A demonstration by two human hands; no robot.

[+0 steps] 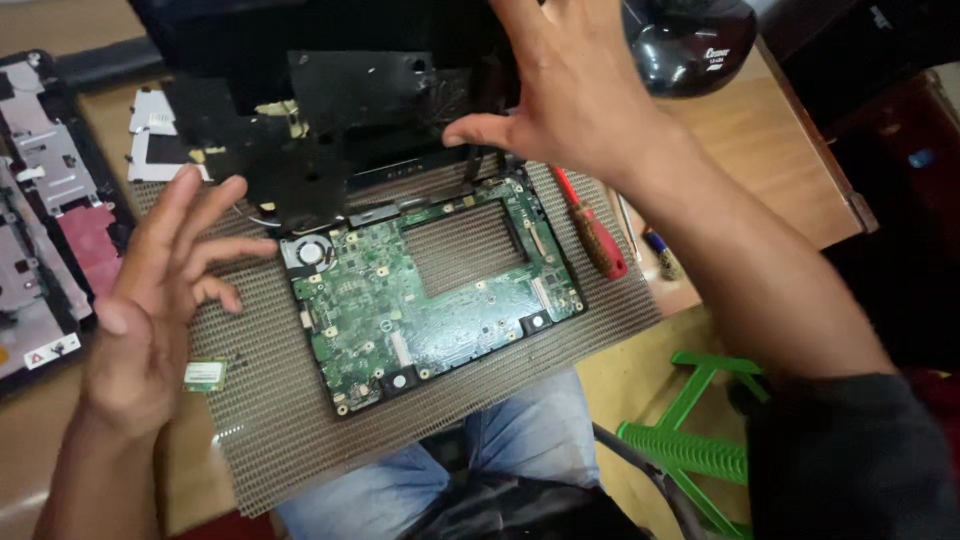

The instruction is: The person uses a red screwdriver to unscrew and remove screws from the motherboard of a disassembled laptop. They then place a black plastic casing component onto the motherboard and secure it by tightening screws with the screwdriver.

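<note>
Wooden table (770, 150) carries ribbed mat (270, 400); green motherboard (430, 290) lies on mat, small fan at its far-left corner. Left hand (165, 290) hovers left of motherboard, grip wide, fingers spread, holding nothing. Right hand (570, 90) beyond motherboard, grip wide, thumb touching black laptop shell (330, 120). Red-handled screwdriver (595, 235) right of motherboard; small green card (204, 375) left of it.

head view, looking steeply down, close above bench

red-handled screwdriver (597, 238), green plastic stool (690, 420)
</note>
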